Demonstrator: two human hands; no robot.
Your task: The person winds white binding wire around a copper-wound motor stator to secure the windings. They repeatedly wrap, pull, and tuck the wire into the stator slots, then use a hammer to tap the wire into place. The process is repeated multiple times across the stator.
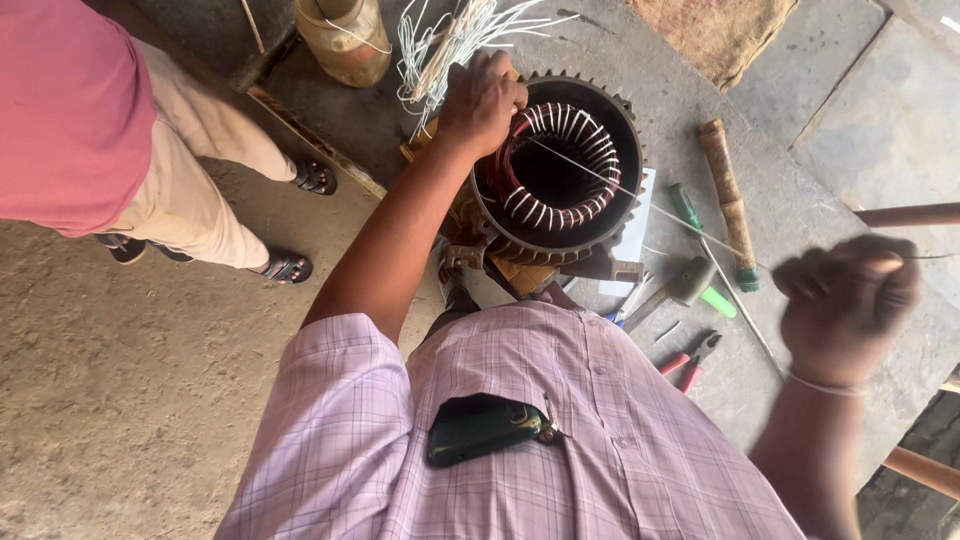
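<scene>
left hand [482, 100] rests closed on the rim of the motor stator [560, 170], upper centre of frame. right hand [848, 295], centre right, grip fisted tight on a thin cord [640, 195] running taut to the windings. pliers [690, 362] and screwdriver [710, 235] lie on the floor [840, 130] near.

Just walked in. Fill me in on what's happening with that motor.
A person bends over a motor stator with copper windings on the concrete floor. The left hand rests on its rim by a bundle of white strands. The right hand, fisted, draws a thin cord taut from the windings. Pliers and a screwdriver lie nearby. Another person stands alongside.
</scene>
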